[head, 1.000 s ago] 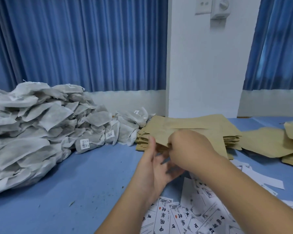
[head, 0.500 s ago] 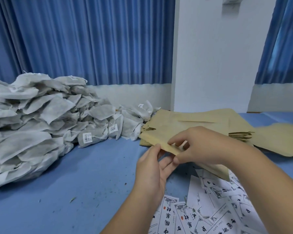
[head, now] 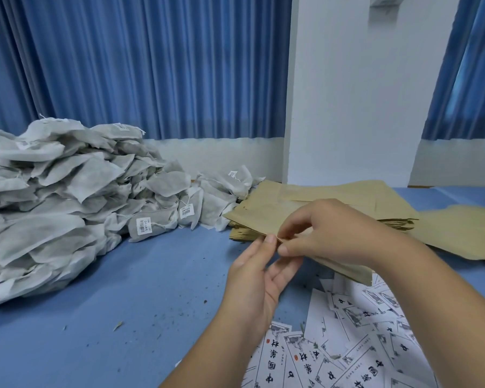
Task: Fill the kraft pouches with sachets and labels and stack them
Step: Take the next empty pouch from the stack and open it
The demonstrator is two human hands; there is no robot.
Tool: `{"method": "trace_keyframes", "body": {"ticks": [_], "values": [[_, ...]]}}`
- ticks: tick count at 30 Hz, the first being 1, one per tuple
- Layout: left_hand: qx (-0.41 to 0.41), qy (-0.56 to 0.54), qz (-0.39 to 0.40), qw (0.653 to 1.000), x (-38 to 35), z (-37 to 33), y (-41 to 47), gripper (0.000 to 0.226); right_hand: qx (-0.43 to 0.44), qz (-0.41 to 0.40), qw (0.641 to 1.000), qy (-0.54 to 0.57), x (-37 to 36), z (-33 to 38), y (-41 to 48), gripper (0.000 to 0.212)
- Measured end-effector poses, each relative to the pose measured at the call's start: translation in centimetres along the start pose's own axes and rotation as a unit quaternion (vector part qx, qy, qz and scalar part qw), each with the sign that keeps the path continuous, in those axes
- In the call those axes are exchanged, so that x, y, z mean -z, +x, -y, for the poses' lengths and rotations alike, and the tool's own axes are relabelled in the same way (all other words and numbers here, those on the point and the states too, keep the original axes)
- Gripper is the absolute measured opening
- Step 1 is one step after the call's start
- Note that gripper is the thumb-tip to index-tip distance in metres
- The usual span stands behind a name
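Observation:
One flat kraft pouch (head: 259,219) is lifted off the stack of kraft pouches (head: 347,197) at the table's middle back. My right hand (head: 328,233) pinches its near edge from above. My left hand (head: 259,273) is under that edge, palm up, with thumb and fingertips touching the paper. A big heap of grey-white sachets (head: 67,197) with small white tags fills the left side. Printed white labels (head: 347,345) lie scattered at the front right, under my right forearm.
More loose kraft pouches (head: 454,233) lie at the right. The blue table (head: 137,289) carries small crumbs in front of the sachet heap. A white pillar (head: 353,93) and blue curtains (head: 140,65) stand behind the table.
The pouch has come forward off the stack toward me. My right hand shifted from covering it to pinching its near edge, and my left hand rose to meet that edge.

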State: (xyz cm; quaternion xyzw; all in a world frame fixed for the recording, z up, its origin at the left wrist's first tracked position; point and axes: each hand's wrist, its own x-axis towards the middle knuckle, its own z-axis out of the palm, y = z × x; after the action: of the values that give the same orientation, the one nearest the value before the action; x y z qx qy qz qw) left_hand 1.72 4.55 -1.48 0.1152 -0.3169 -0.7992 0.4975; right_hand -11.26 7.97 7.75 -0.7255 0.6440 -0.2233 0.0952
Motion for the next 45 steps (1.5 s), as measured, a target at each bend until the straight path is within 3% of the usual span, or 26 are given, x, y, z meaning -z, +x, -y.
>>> {"method": "trace_keyframes", "body": {"ticks": [11,15,22,28,34,45], "values": [[-0.003,0.008,-0.004,1.0,-0.1,0.1,-0.2,0.037,0.0,0.032,0.995,0.094,0.6,-0.6,0.0,0.017],[0.013,0.006,-0.026,1.0,-0.1,0.1,-0.1,0.028,-0.007,0.011,0.997,0.075,0.6,-0.7,-0.1,0.004],[0.002,0.029,-0.073,0.997,-1.0,0.6,-0.1,0.019,-0.001,-0.033,0.999,-0.005,-0.2,0.4,0.1,0.012],[-0.001,0.065,-0.038,0.997,-1.1,0.1,-0.4,0.052,0.021,-0.04,0.997,-0.066,-0.4,1.6,-0.1,0.013],[0.002,0.147,-0.02,0.989,-0.6,0.1,-0.3,0.02,0.014,-0.047,0.995,-0.089,-0.5,1.7,0.0,0.011],[0.017,0.141,-0.001,0.99,-0.5,-0.3,-0.4,0.023,-0.013,-0.03,0.997,-0.069,-0.8,0.5,0.4,0.009]]}}
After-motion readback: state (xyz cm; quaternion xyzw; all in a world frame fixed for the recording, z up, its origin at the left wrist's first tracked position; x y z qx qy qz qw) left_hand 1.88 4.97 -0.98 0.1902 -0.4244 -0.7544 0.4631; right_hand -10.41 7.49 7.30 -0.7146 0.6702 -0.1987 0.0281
